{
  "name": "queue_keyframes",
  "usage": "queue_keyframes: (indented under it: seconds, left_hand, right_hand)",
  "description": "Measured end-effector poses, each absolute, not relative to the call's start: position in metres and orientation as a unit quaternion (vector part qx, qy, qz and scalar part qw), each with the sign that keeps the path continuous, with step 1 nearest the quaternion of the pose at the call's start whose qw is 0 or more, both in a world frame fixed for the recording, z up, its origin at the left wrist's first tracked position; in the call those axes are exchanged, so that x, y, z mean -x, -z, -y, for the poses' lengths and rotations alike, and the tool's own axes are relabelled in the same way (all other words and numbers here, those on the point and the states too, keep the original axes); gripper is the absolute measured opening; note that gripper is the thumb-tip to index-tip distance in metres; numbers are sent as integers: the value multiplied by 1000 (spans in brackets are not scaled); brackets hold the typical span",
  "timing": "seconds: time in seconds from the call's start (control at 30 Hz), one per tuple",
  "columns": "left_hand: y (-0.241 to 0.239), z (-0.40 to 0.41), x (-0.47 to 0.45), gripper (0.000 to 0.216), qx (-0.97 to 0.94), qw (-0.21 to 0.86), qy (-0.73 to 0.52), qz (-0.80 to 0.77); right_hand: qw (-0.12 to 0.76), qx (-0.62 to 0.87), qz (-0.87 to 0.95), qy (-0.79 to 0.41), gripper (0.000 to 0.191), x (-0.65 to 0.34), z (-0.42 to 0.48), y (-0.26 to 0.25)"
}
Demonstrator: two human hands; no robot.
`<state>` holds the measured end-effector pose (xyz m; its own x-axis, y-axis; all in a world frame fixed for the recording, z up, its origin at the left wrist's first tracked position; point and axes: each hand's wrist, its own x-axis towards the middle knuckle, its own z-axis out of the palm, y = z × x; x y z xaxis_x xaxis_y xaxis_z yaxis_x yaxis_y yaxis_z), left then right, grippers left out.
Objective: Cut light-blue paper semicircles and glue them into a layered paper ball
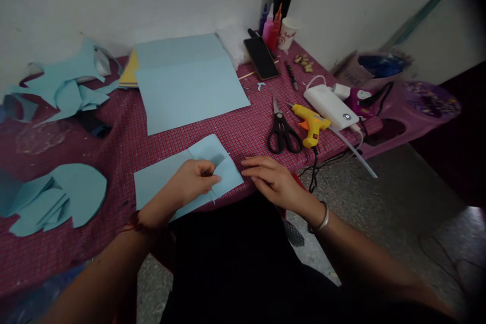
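My left hand [193, 179] is closed in a pinch on a folded piece of light blue paper [228, 174] near the table's front edge. That piece lies over a longer light blue sheet [152, 185], which is flat on the cloth and partly covered by my left forearm. Fingers stretched out, my right hand [271, 178] rests just right of the folded paper, holding nothing. Whether its fingertips touch the paper's edge, I cannot tell. Black-handled scissors [281, 134] and a yellow glue gun [312, 122] lie beyond my right hand.
A large blue sheet [190, 81] lies at the back. Cut paper scraps [68, 86] and curved cutouts [76, 187] are on the left. A phone [261, 57], paint bottles [272, 28], a paper cup [287, 34] and a white power unit [329, 106] occupy the right side.
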<state>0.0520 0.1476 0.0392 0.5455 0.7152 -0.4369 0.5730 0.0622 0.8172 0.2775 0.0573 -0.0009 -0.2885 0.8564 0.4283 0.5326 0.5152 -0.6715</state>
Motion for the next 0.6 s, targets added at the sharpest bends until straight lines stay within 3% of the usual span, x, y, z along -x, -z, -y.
queue_keyframes:
  seconds: [0.37, 0.6]
  left_hand:
    - [-33, -156, -43, 26, -685, 588, -33, -429]
    - [-35, -151, -44, 21, -753, 501, -40, -424]
  right_hand:
    - [315, 425, 828, -184, 32, -273, -57, -3]
    - [288, 426, 840, -170, 29, -272, -55, -2]
